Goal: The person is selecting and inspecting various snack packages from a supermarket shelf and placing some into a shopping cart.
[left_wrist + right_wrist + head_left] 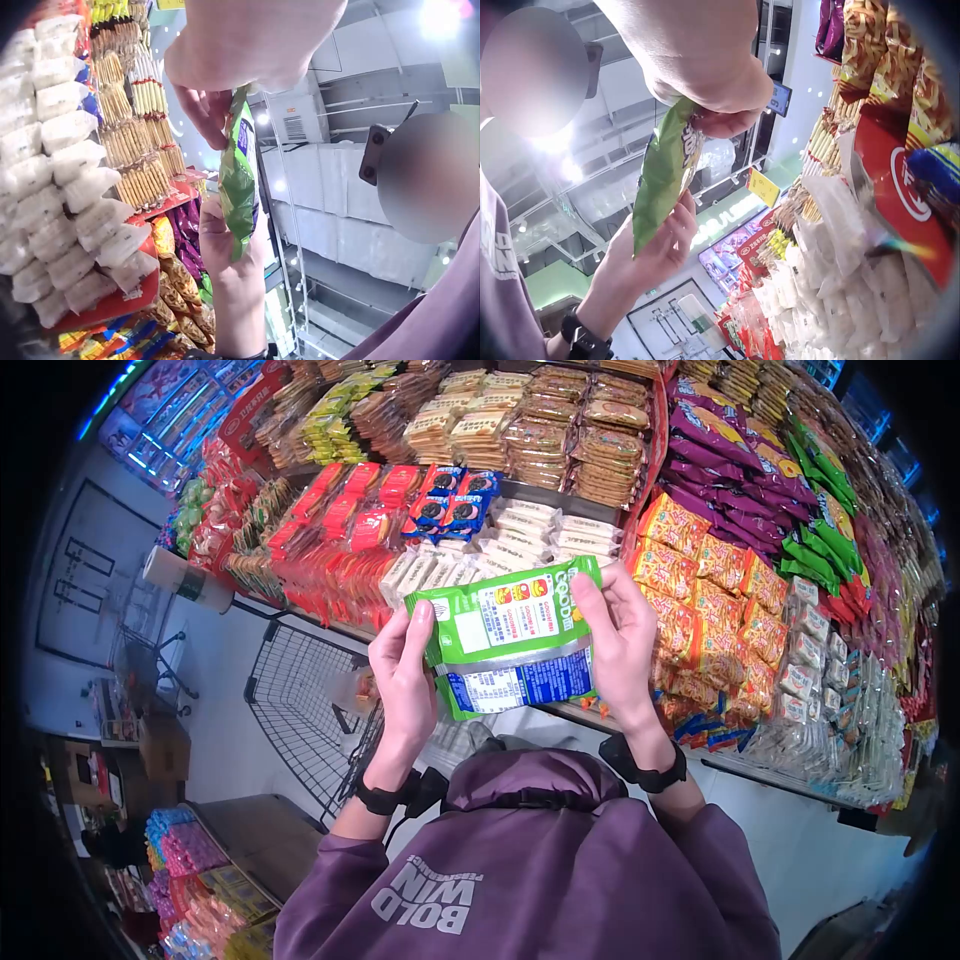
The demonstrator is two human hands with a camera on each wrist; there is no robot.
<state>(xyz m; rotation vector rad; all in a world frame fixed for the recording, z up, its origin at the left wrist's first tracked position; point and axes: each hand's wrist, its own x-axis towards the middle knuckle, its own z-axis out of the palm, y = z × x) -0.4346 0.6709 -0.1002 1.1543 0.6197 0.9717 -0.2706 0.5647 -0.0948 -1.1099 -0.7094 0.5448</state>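
A green snack bag with a blue lower panel is held up in front of the chest, its printed text side facing the head camera. My left hand grips the bag's left end, thumb on the near face. At the other end my right hand pinches the upper corner, thumb over the print. Edge-on in the left wrist view, the bag looks puffed and crinkled between both hands. The right wrist view shows the green side of the bag, with the left hand's fingers curled behind its lower part.
Beyond the hands, a sloped shop display holds white packets, red packets, orange snack bags and purple bags. A wire shopping cart stands at the left. Behind it is a box of colourful goods.
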